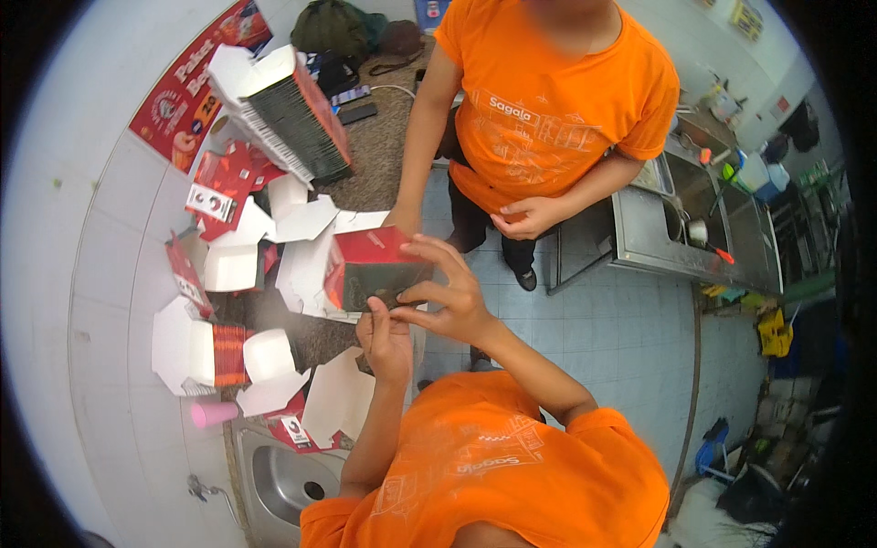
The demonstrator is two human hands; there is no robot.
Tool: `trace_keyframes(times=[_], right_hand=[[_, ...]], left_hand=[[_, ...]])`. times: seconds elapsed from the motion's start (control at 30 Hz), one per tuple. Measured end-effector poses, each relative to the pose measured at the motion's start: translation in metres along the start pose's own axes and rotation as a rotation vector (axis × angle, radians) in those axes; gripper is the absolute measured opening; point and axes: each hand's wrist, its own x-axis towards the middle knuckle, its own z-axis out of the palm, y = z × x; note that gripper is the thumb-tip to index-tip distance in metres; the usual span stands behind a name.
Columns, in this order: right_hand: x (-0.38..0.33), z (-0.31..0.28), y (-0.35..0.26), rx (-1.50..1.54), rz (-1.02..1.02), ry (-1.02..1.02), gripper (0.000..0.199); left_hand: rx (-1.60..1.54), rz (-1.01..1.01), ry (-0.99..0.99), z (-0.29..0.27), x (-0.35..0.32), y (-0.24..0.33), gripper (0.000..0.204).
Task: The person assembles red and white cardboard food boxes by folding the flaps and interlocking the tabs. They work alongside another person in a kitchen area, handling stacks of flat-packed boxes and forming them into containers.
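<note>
Both my hands meet at the near corner of a stack of folded cartons (pixel 376 276), red on top with a dark side and white flaps at its left. My left hand (pixel 387 349) is closed, its thumb and fingertips pinched together beside the stack's lower edge. Coming over from the right, my right hand (pixel 457 297) has its thumb and a finger drawn together near those fingertips, while another finger reaches along the stack's dark side. Something small and dark seems to lie between the fingers; its kind is not visible. A co-worker's hand (pixel 402 219) rests at the stack's far end.
A tall carton stack (pixel 297 119) leans by the wall, near loose red-and-white cartons (pixel 224 196). Nested white cartons (pixel 187 347), a pink cup (pixel 214 414) and a steel sink (pixel 283 475) lie nearer. Across the counter stands a co-worker in orange (pixel 548 100); a metal sink table (pixel 676 233) is at right.
</note>
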Motion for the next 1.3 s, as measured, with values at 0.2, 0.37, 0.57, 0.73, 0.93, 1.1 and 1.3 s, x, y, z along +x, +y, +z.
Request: trace_keyframes(times=[0.2,0.37,0.57,0.73,0.93,1.1,1.3], right_hand=[[0.006,-0.009,0.011,0.242,0.346,-0.142,0.036],[0.020,-0.029,0.037,0.690,0.520,-0.408,0.039],[0.023,0.000,0.045,0.935,0.570,-0.769,0.026],[0.007,-0.011,-0.002,1.017,0.884,-0.428,0.033],[-0.039,0.012,-0.009,0.490,0.659,-0.245,0.052],[-0.047,0.051,0.014,0.430,0.874,-0.173,0.041],[-0.055,0.088,-0.018,0.325,0.775,-0.203,0.061]], left_hand=[[0.540,-0.100,-0.238,-0.017,0.006,0.056,0.043],[0.253,0.010,-0.340,-0.072,0.023,0.107,0.050],[0.500,-0.476,-0.569,-0.131,-0.019,-0.013,0.098],[0.289,-0.562,-0.290,-0.151,-0.064,-0.018,0.082],[0.254,-0.321,-0.081,-0.158,-0.051,0.020,0.062],[-0.249,-0.283,-0.219,-0.169,-0.062,0.032,0.063],[-0.514,0.044,-0.114,-0.139,-0.068,0.044,0.063]])
